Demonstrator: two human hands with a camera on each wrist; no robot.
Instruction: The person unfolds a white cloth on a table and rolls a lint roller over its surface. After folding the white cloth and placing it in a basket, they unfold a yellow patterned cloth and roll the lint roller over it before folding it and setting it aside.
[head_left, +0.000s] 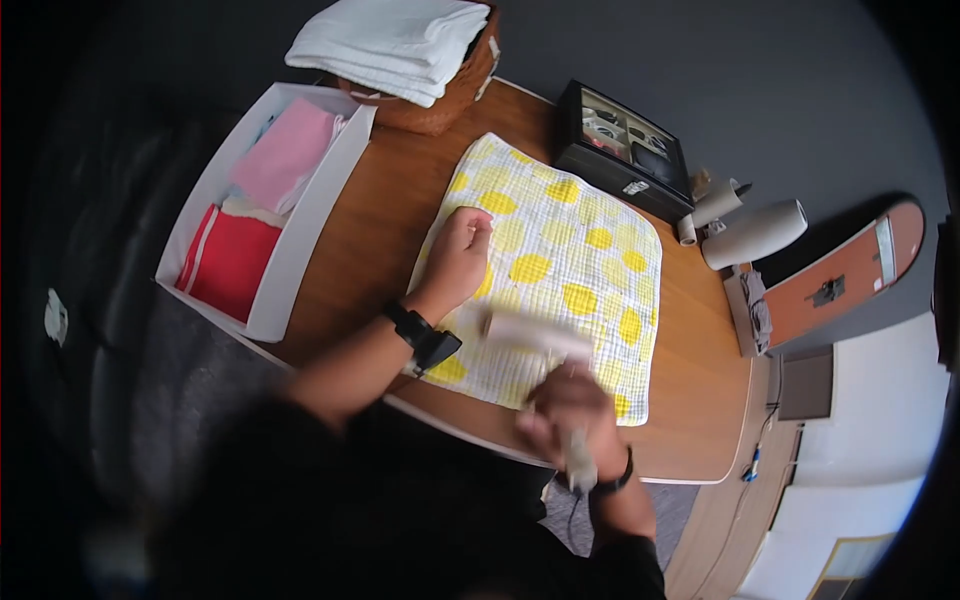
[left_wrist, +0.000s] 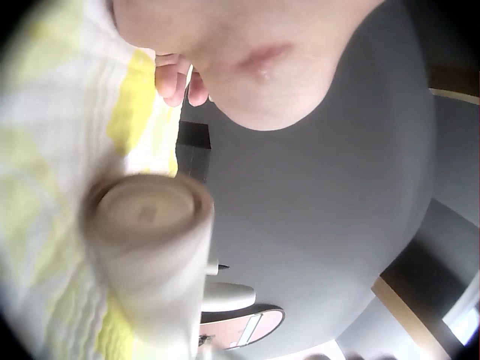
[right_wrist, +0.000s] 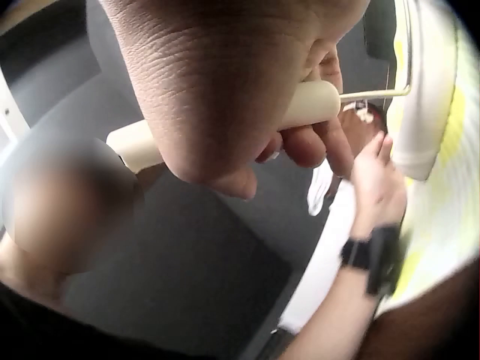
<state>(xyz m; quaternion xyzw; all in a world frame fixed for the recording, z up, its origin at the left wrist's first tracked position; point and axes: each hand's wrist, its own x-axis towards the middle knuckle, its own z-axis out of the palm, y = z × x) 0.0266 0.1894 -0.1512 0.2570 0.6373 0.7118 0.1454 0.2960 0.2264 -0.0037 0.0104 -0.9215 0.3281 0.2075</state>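
Observation:
A white lint roller (head_left: 540, 334), blurred in the head view, lies low over a white muslin cloth (head_left: 560, 228) with yellow dots. My right hand (head_left: 572, 412) grips the roller's handle (right_wrist: 311, 103), which passes through the palm in the right wrist view. In the left wrist view the roller's round end (left_wrist: 150, 210) faces the camera, close along the cloth. My left hand (head_left: 458, 262) rests on the left part of the cloth, beyond the roller, its fingers (right_wrist: 384, 146) loosely curled and the palm partly showing.
A white bin (head_left: 318, 225) with folded pink and red cloths stands left on the wooden table (head_left: 345, 230). Behind are a brown basket (head_left: 425, 120) topped with white towels (head_left: 395, 45) and a black display case (head_left: 625, 150). A white vase (head_left: 755, 235) and a mirror (head_left: 845, 270) stand right.

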